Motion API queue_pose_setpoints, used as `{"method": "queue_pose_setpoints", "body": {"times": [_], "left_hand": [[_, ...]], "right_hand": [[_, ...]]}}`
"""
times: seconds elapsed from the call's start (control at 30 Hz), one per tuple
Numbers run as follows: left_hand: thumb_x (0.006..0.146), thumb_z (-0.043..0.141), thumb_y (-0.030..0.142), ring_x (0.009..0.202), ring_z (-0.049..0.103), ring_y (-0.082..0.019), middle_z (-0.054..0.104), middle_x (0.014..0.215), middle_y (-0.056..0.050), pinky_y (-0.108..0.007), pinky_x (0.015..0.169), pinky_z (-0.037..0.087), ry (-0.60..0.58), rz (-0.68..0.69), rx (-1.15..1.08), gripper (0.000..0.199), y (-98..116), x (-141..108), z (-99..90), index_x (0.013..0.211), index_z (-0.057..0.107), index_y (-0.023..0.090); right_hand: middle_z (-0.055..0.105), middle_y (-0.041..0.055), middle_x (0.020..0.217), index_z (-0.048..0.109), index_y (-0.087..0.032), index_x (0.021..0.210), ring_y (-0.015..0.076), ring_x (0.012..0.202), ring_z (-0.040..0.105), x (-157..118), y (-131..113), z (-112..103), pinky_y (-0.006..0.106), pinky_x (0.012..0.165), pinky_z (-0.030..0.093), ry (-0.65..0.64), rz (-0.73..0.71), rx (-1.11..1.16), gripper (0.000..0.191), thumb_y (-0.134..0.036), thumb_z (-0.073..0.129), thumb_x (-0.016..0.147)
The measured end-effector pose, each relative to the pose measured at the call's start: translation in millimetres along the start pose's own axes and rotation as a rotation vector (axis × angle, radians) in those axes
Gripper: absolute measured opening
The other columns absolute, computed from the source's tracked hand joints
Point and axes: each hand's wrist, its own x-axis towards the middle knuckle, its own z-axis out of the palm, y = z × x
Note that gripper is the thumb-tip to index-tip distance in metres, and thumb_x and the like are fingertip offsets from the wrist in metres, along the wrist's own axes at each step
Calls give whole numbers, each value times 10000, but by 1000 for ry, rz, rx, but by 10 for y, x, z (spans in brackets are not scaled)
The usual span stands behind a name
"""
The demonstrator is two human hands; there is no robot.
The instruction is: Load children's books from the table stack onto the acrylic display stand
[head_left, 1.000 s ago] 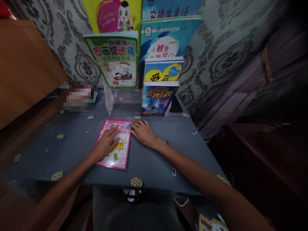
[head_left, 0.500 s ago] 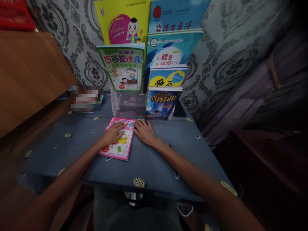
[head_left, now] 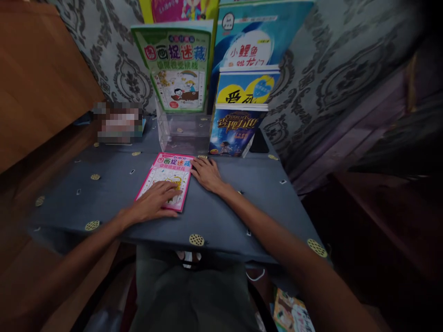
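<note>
A pink-bordered picture book (head_left: 175, 165) lies closed and flat on the dark cloth-covered table (head_left: 221, 221). Across its lower half rests my left hand (head_left: 154, 200), open, with the fingers stretched out over the cover. My right hand (head_left: 206, 174) is open too, its fingertips touching the upper right edge of the book while the palm is over the cloth. Behind the book stands a clear tiered rack (head_left: 183, 138). It holds a green picture book (head_left: 182, 69) on the left and a blue book (head_left: 237, 129) on the right.
Taller books rise at the back of the rack, among them a teal one (head_left: 256, 41). A dark flat object (head_left: 259, 142) lies right of the rack. Blurred items (head_left: 119, 123) sit at the back left. A wooden cabinet (head_left: 41, 83) borders the left side.
My left hand has slid down the pink book toward its lower edge, uncovering the title. My right hand stays by the upper right edge. The view has tilted downward.
</note>
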Motion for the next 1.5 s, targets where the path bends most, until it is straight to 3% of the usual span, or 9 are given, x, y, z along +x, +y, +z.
{"method": "queue_pose_setpoints", "body": {"times": [0.3, 0.67, 0.83, 1.2, 1.5], "left_hand": [[981, 481, 536, 1303, 557, -268, 608, 1405, -113, -511, 1129, 406, 49, 40, 87, 488, -26, -185, 113, 1332, 587, 215], [996, 495, 465, 1301, 580, -241, 639, 1382, -93, -521, 1142, 397, 131, -6, -2, 391, 1, -239, 192, 1266, 650, 230], [997, 499, 411, 1291, 587, -232, 650, 1369, -83, -522, 1154, 381, 156, -17, -40, 359, 22, -236, 180, 1275, 657, 246], [1004, 476, 395, 1293, 586, -229, 644, 1378, -84, -523, 1156, 374, 146, -30, -46, 357, 33, -238, 178, 1267, 658, 237], [964, 532, 411, 1341, 543, -237, 606, 1426, -72, -530, 1166, 358, 105, -21, -42, 395, -4, -254, 197, 1321, 622, 268]], "right_hand": [[540, 115, 1483, 522, -185, 1438, 277, 1413, 427, -381, -211, -35, 552, 1168, 277, -24, -55, 97, 445, -348, 352, 1060], [718, 73, 1226, 638, -251, 1313, 225, 1215, 601, -1028, -523, -120, 490, 1085, 400, 9, -263, 493, 352, -266, 425, 1033], [727, 88, 1164, 616, -240, 1335, 221, 1069, 643, -1062, -558, -179, 428, 954, 499, 4, -270, 587, 357, -266, 431, 1031], [741, 83, 1097, 614, -208, 1313, 215, 1043, 639, -1070, -548, -183, 406, 944, 512, 77, -225, 711, 347, -238, 449, 1010], [686, 94, 1159, 633, -250, 1294, 230, 1088, 605, -1072, -571, -175, 461, 968, 505, -50, -311, 569, 330, -258, 459, 1014]]}}
